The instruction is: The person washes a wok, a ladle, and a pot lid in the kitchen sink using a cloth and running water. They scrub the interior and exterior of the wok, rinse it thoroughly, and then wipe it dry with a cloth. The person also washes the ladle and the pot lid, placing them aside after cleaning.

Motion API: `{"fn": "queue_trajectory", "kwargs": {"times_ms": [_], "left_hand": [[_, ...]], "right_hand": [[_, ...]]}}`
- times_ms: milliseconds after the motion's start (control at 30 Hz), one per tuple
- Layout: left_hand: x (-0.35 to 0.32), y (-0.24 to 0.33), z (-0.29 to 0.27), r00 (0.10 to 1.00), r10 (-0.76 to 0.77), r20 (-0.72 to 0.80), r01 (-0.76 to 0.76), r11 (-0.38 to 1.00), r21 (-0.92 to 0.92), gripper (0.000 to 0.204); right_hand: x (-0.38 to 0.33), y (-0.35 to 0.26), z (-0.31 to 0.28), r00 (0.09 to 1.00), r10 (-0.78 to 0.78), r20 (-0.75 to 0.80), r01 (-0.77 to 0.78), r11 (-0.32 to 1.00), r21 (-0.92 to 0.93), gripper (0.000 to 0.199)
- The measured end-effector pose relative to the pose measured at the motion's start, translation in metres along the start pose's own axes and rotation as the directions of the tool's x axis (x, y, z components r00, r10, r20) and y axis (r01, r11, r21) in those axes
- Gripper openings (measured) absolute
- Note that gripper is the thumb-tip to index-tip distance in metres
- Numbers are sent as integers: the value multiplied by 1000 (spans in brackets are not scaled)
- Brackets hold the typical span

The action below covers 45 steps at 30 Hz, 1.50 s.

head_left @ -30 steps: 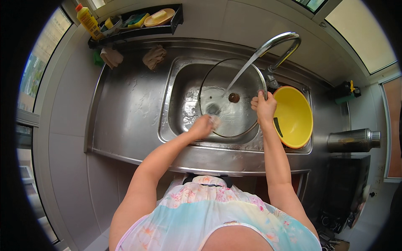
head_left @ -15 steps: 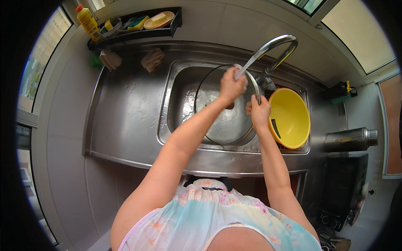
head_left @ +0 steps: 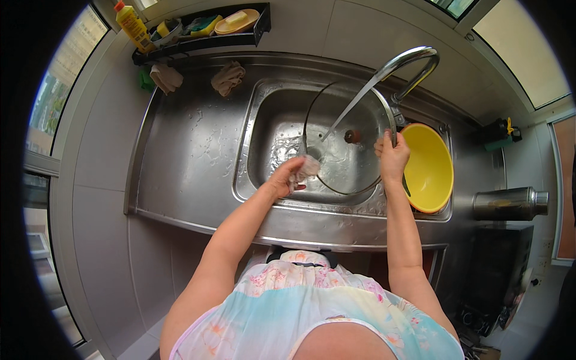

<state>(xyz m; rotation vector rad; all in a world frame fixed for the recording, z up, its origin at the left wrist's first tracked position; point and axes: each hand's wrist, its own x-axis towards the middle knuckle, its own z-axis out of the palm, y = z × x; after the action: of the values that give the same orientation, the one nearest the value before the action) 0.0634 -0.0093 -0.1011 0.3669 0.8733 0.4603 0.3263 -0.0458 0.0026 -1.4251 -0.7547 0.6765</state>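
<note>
My right hand point(head_left: 393, 157) is closed on the rim of a round glass pot lid point(head_left: 342, 174) with a brown knob, holding it over the sink point(head_left: 258, 144). A wet whitish cloth point(head_left: 308, 168) is bunched in my left hand point(head_left: 285, 179), close to the lid's near left edge. I cannot tell whether the cloth touches the rim. Water runs from the curved chrome faucet point(head_left: 414, 55) onto the lid, and the sink bottom shows wet through the glass.
Right of the sink stands a yellow bowl point(head_left: 429, 171), with a metal flask point(head_left: 510, 205) beyond it. Two folded cloths point(head_left: 228, 78) lie at the back left below a black shelf point(head_left: 207, 45) holding a yellow bottle point(head_left: 133, 27), sponges and a soap dish.
My left hand has moved from the lid's far side under the stream to its near left edge, carrying the cloth. My right hand still grips the rim.
</note>
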Motion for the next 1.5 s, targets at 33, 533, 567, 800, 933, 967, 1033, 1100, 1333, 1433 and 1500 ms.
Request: {"fn": "queue_trajectory", "kwargs": {"times_ms": [33, 533, 567, 800, 933, 967, 1033, 1100, 1333, 1433, 1500], "left_hand": [[6, 4, -9, 999, -34, -5, 33, 993, -111, 34], [54, 12, -29, 914, 268, -306, -286, 958, -16, 61], [62, 10, -44, 951, 244, -192, -267, 958, -107, 61], [-10, 51, 33, 811, 584, -27, -575, 804, 152, 42], [-25, 71, 42, 636, 771, -22, -643, 545, 538, 45], [-34, 79, 55, 585, 811, 12, -619, 437, 652, 45], [-44, 87, 64, 461, 882, 99, -562, 204, 802, 42], [-59, 97, 80, 401, 895, 193, -542, 62, 838, 40], [-90, 119, 125, 427, 666, 611, -624, -272, 733, 40], [-85, 120, 142, 370, 417, 830, -607, -568, 556, 53], [-82, 122, 153, 408, 261, 875, -554, -690, 465, 50]], "right_hand": [[2, 0, -3, 1000, -13, -8, 13, 1000, -10, 10], [10, 14, -23, 950, 279, -141, -218, 914, 341, 19], [9, 19, -18, 938, 326, -120, -256, 882, 396, 20], [-2, 90, -3, 896, 444, 11, -348, 686, 639, 23], [-4, 115, 13, 846, 522, 107, -448, 589, 673, 23], [2, 142, 10, 832, 523, 184, -493, 548, 676, 21], [9, 146, 15, 694, 686, 216, -670, 507, 543, 17], [21, 151, 17, 587, 763, 271, -774, 431, 464, 10], [47, 158, -9, 581, 780, 232, -813, 570, 120, 18], [36, 149, -35, 567, 801, 192, -817, 576, 12, 22], [21, 129, -50, 625, 766, 148, -761, 641, -102, 24]]}}
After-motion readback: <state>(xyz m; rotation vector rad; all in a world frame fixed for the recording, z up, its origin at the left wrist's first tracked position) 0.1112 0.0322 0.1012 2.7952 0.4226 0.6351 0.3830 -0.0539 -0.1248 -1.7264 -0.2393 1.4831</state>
